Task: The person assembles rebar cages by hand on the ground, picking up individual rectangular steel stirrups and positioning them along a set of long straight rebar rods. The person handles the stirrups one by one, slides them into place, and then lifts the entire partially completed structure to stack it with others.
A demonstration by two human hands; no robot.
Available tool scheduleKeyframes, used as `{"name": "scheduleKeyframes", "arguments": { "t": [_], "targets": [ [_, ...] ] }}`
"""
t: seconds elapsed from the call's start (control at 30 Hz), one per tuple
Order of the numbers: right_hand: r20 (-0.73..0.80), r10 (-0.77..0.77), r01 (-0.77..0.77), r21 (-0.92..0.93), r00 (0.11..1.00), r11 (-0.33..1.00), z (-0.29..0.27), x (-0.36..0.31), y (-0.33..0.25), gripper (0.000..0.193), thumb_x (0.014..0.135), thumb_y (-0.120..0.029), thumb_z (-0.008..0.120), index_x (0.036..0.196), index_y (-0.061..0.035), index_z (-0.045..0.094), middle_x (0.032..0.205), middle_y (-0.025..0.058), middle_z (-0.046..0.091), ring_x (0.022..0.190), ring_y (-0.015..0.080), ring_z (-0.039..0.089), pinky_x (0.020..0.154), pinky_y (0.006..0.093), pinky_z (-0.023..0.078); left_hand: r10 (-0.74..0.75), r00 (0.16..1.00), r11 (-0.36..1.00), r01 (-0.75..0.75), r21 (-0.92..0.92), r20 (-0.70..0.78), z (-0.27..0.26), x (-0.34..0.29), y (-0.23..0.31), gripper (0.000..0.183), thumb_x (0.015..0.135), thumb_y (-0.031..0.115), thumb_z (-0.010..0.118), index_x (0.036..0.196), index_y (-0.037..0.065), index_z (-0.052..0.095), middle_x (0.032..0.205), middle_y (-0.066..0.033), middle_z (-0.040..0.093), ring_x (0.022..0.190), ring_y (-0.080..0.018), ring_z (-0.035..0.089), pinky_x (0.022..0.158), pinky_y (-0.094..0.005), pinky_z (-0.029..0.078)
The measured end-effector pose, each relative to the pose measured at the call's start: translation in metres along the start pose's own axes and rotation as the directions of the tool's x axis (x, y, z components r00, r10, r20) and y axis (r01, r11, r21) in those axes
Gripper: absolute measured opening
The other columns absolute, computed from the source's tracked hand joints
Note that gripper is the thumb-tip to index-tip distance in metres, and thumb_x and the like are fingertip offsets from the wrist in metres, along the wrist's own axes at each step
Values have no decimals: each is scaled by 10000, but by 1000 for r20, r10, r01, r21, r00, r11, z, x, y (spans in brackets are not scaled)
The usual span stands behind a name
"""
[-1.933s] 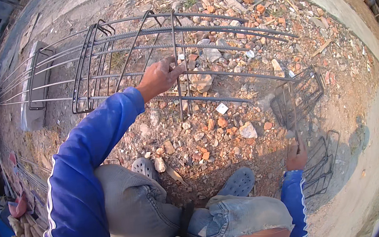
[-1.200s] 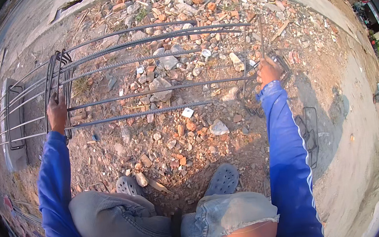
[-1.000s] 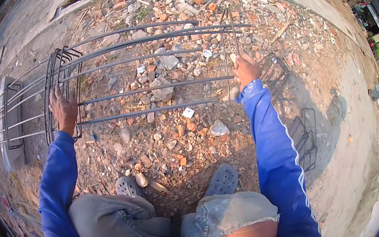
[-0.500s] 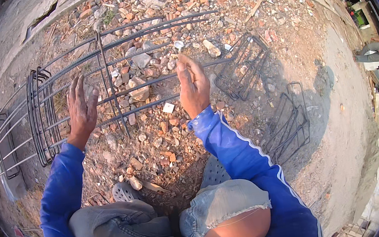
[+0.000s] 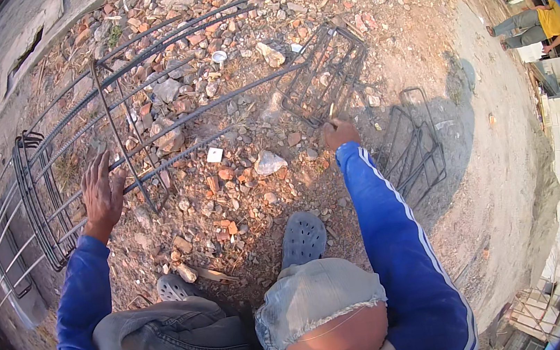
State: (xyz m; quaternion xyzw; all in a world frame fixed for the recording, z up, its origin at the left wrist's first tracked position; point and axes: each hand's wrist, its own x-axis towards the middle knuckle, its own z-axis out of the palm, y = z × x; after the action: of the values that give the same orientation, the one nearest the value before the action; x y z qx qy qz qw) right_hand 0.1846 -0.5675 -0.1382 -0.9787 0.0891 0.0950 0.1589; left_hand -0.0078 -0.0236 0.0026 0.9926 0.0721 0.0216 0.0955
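Observation:
My left hand (image 5: pixel 101 200) is open, fingers stretched over the lower long bars of a rebar cage (image 5: pixel 182 119), beside a single upright stirrup (image 5: pixel 114 125) around the bars. Whether its palm presses on a bar I cannot tell. My right hand (image 5: pixel 340 133) is closed at the near corner of a heap of loose rebar stirrups (image 5: pixel 324 75), its fingers curled on the rod there; the exact grip is partly hidden. A bunch of stirrups (image 5: pixel 35 201) stands close together around the bars at the left.
Broken brick and stone (image 5: pixel 227 202) cover the ground under the bars. More stirrups (image 5: pixel 416 148) lie at the right in shadow. A concrete block (image 5: pixel 27 304) lies beneath the cage's left end. A person in a yellow shirt (image 5: pixel 553 24) is at the far right.
My right hand has moved right, away from the bars, and closed at the heap of stirrups. My left hand has come down lower over the bars. The view has shifted right and nearer.

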Motion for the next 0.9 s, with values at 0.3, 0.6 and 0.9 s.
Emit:
{"name": "scheduleKeyframes", "arguments": {
  "t": [0.3,0.6,0.9],
  "targets": [
    [-312,20,9,91,950,996,-69,-102,47,305,787,-317,737,723,-23,685,833,181,644,779,341,623,748,427,502,24,1000,1000,-25,-17,-19,7,-3,-2,570,1001,402,483,1434,34,444,1436,-203,467,1345,-374,404,1129,-467,259],
    [-192,426,9,918,884,396,-114,-147,22,379,858,-117,699,1177,42,570,756,27,561,679,140,564,625,275,491,66,997,998,-65,5,-52,11,-1,-8,556,993,372,516,1431,36,449,1438,-195,472,1347,-365,408,1127,-464,264],
    [-37,200,-10,973,979,229,-155,-152,-51,440,954,-139,553,1357,27,499,703,-14,471,550,60,443,489,236,428,58,998,998,-57,22,-31,0,-9,-2,603,985,434,506,1429,32,442,1442,-189,458,1365,-363,381,1140,-471,253]
  ]
}}
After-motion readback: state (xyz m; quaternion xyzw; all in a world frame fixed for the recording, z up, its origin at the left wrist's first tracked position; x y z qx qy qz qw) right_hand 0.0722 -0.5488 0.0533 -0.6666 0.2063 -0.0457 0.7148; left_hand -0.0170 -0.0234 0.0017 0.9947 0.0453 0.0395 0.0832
